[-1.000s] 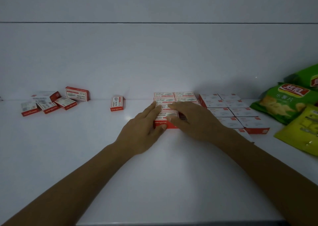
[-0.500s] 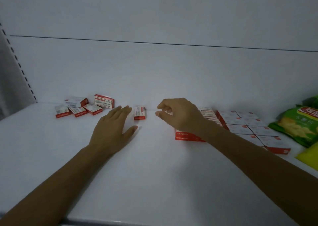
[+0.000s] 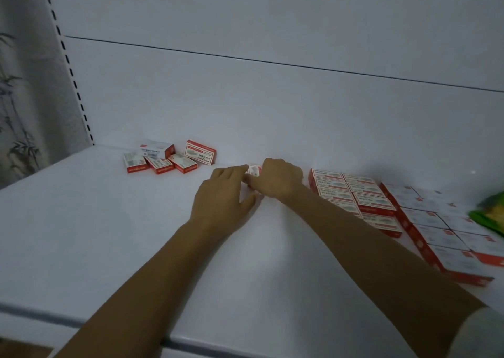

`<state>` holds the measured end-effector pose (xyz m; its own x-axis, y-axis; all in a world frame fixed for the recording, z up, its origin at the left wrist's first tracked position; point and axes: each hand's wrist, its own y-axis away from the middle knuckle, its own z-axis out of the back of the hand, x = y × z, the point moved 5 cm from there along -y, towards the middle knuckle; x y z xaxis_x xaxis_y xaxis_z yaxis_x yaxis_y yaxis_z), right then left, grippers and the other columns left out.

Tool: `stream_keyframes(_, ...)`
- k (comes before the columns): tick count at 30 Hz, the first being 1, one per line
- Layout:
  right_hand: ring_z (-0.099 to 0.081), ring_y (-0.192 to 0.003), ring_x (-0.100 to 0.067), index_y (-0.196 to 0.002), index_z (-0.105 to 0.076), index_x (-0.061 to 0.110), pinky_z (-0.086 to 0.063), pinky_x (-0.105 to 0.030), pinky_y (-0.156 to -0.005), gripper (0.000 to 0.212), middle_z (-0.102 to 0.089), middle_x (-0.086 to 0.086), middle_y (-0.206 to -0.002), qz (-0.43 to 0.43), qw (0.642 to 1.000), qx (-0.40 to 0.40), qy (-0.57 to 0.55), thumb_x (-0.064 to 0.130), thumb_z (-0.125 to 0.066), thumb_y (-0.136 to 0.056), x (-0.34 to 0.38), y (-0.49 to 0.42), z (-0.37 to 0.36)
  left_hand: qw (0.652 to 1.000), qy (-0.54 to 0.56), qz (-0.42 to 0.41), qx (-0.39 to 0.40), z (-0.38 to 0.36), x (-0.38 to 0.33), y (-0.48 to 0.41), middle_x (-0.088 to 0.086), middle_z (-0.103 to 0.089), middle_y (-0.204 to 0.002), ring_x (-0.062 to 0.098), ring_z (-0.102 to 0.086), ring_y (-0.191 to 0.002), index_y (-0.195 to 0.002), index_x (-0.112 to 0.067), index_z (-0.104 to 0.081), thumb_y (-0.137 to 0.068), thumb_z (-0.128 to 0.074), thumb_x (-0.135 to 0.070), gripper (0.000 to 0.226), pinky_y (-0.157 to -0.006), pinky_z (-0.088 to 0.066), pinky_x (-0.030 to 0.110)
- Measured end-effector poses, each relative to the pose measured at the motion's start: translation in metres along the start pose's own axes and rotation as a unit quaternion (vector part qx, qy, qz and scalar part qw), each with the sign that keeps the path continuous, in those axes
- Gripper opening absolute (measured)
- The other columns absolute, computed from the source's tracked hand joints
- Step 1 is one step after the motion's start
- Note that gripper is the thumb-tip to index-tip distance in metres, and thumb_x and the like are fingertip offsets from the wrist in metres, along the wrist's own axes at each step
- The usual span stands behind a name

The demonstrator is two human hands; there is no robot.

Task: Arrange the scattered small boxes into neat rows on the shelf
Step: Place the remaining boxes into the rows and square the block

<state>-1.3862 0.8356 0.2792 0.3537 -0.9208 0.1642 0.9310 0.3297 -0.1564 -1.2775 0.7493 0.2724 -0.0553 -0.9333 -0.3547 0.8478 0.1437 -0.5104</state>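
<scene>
the right hand [image 3: 279, 181] curls over the single box [image 3: 255, 170], fingers and thumb closed on it. the left hand [image 3: 222, 196] lies nearly flat, fingers straight, tips at the side of the box away from the arranged rows [image 3: 354, 194]; contact cannot be confirmed. the box sits on the shelf [image 3: 109, 235], left of the rows and apart from them. only a white printed corner with a red edge shows, so its long axis cannot be read. recommended: lift rather than drag, match its long axis to the boxes in the rows, printed face up, then seat it flush. the loose boxes [image 3: 163, 158] lie well left of the rows.
</scene>
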Motion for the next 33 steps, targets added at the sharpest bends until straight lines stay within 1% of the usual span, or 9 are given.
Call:
stream_keyframes(3,-0.062,-0.092,-0.024,-0.096,-0.062,0.015,-0.045,-0.032,-0.082,0.048,-0.066,-0.004,-0.099,0.004,1.000,-0.013,-0.006,0.059,-0.050,-0.080,0.004,-0.001,0.001,1.000,-0.012,-0.003,-0.004,-0.003,0.002,0.000,0.001,-0.048,-0.139,0.020,-0.040,-0.128,-0.138,-0.017,-0.040,-0.089,-0.052,-0.045,0.058,-0.099,-0.036,0.034)
stream_keyframes(5,-0.059,-0.084,-0.021,-0.096,-0.061,0.015,-0.042,-0.029,-0.073,0.045,-0.064,-0.001,-0.093,0.012,0.999,-0.029,-0.022,0.056,-0.051,-0.082,0.005,0.002,0.005,1.000,-0.007,0.014,-0.014,-0.001,0.005,-0.001,0.000,-0.044,-0.142,0.019,-0.038,-0.130,-0.141,-0.019,-0.036,-0.089,-0.051,-0.046,0.060,-0.101,-0.035,0.034)
stream_keyframes(10,-0.059,-0.079,-0.016,-0.106,-0.056,0.018,-0.047,-0.029,-0.069,0.048,-0.064,0.001,-0.098,0.046,0.992,-0.090,-0.081,0.060,-0.053,-0.081,0.006,0.014,0.032,0.980,0.155,0.091,-0.080,0.013,0.006,-0.005,-0.004,-0.038,-0.147,0.016,-0.038,-0.132,-0.142,-0.025,-0.031,-0.090,-0.047,-0.049,0.060,-0.105,-0.035,0.041)
stream_keyframes(13,-0.056,-0.078,-0.011,-0.111,-0.055,0.023,-0.041,-0.024,-0.064,0.049,-0.063,0.007,-0.103,0.084,0.981,-0.133,-0.113,0.061,-0.055,-0.079,-0.002,0.032,0.058,0.936,0.323,0.120,-0.071,0.016,0.001,-0.006,-0.009,-0.046,-0.137,0.009,-0.046,-0.121,-0.139,-0.024,-0.035,-0.092,-0.044,-0.046,0.053,-0.100,-0.037,0.031)
stream_keyframes(18,-0.058,-0.074,-0.009,-0.101,-0.061,0.025,-0.039,-0.021,-0.056,0.038,-0.062,0.009,-0.088,0.146,0.958,-0.194,-0.152,0.055,-0.060,-0.078,-0.030,0.073,0.085,0.823,0.544,0.153,0.053,0.016,-0.035,-0.008,-0.002,-0.067,-0.114,0.011,-0.063,-0.104,-0.119,-0.021,-0.058,-0.095,-0.042,-0.040,0.034,-0.096,-0.048,0.031)
stream_keyframes(22,-0.062,-0.071,-0.010,-0.100,-0.060,0.024,-0.049,-0.025,-0.056,0.045,-0.063,0.008,-0.085,0.149,0.951,-0.230,-0.146,0.060,-0.054,-0.073,-0.054,0.092,0.094,0.783,0.593,0.173,0.066,0.012,-0.070,-0.011,0.005,-0.072,-0.099,0.018,-0.069,-0.091,-0.110,-0.013,-0.064,-0.093,-0.054,-0.026,0.025,-0.081,-0.055,0.027)
stream_keyframes(26,-0.060,-0.075,-0.009,-0.115,-0.058,0.023,-0.055,-0.028,-0.067,0.056,-0.065,0.008,-0.093,0.126,0.961,-0.194,-0.150,0.062,-0.059,-0.075,-0.083,0.104,0.097,0.747,0.621,0.215,0.102,-0.004,-0.097,-0.010,0.006,-0.072,-0.098,0.016,-0.069,-0.082,-0.112,-0.014,-0.063,-0.094,-0.053,-0.019,0.022,-0.069,-0.055,0.025)
stream_keyframes(29,-0.058,-0.073,-0.005,-0.114,-0.059,0.027,-0.053,-0.033,-0.074,0.050,-0.060,0.019,-0.080,0.088,0.960,-0.151,-0.219,0.059,-0.059,-0.076,-0.115,0.113,0.099,0.754,0.604,0.199,0.162,-0.014,-0.112,-0.011,0.005,-0.071,-0.099,0.017,-0.067,-0.085,-0.115,-0.018,-0.063,-0.096,-0.049,-0.019,0.023,-0.074,-0.055,0.029)
stream_keyframes(33,-0.064,-0.071,-0.007,-0.113,-0.060,0.024,-0.050,-0.023,-0.064,0.036,-0.066,0.010,-0.084,0.045,0.942,-0.111,-0.313,0.047,-0.057,-0.084,-0.156,0.122,0.105,0.806,0.528,0.132,0.234,-0.018,-0.133,-0.011,0.004,-0.072,-0.097,0.017,-0.067,-0.087,-0.119,-0.022,-0.063,-0.094,-0.052,-0.024,0.028,-0.078,-0.056,0.033)
